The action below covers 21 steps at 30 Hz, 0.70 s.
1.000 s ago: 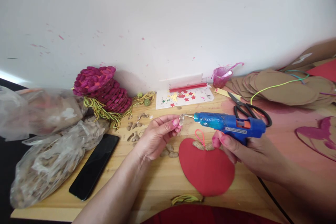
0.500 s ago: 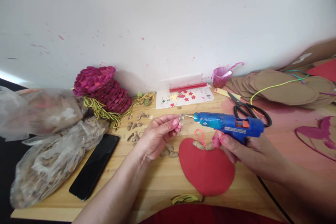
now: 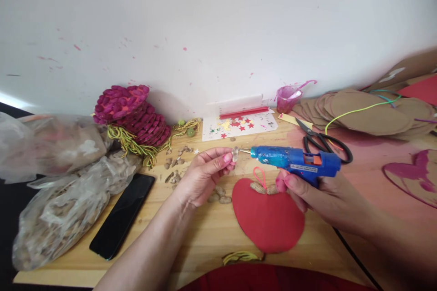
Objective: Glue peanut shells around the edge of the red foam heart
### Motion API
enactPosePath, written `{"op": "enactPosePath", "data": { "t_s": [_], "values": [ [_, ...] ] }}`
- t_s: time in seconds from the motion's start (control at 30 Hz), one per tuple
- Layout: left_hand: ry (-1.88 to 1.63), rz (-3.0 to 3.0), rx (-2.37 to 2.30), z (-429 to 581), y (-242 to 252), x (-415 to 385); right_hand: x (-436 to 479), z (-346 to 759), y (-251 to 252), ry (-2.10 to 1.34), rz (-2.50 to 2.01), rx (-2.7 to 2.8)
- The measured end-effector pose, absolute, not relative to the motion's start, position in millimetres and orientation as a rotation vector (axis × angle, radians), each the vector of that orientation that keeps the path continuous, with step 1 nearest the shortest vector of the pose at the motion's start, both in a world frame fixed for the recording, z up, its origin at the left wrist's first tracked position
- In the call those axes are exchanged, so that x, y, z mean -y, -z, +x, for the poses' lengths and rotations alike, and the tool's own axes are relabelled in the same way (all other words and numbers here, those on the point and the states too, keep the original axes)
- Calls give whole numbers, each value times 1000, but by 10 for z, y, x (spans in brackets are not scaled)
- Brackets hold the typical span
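Observation:
Between the thumb and fingers of my left hand is a peanut, pinched with one end pointing up. My right hand grips a blue hot glue gun, its metal nozzle touching or almost touching the peanut. Below the gun lies a red heart-shaped card with an orange loop at its top. Two peanuts sit along the card's upper edge, on either side of the loop. A few loose peanuts rest on the table just under my left hand.
On the left are a black phone, plastic bags and a stack of magenta peanut-covered pieces. Star stickers on a white sheet lie at the back. Black scissors, a pink-stained cup and cardboard cutouts are to the right.
The glue gun has shifted very slightly left, its nozzle staying at the peanut. Both hands otherwise keep the same hold, and the view has moved a little.

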<state>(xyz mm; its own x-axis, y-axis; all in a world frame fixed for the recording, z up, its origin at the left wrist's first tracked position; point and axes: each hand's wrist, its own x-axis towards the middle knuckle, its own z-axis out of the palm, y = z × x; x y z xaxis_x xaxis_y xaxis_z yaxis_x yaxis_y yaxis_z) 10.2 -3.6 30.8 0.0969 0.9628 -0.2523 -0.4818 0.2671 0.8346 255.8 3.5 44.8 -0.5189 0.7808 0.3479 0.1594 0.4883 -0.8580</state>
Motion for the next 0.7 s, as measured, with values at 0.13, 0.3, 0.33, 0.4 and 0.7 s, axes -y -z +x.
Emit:
{"op": "enactPosePath", "data": {
  "t_s": [0.13, 0.3, 0.33, 0.4, 0.7],
  "values": [
    [-1191, 665, -922, 96, -302, 40, -33, 2569, -429, -1039, -792, 1949],
    [-1192, 659, -919, 102, -311, 45, -33, 2592, -378, -1138, -822, 1895],
    [-1194, 654, -919, 103, -314, 43, -33, 2593, -373, -1137, -831, 1884],
    [-1195, 640, -916, 102, -318, 38, -29, 2583, -379, -1138, -821, 1863],
    [-1186, 612, -914, 97, -329, 36, -9, 2516, -408, -1171, -717, 1856]
  ]
}}
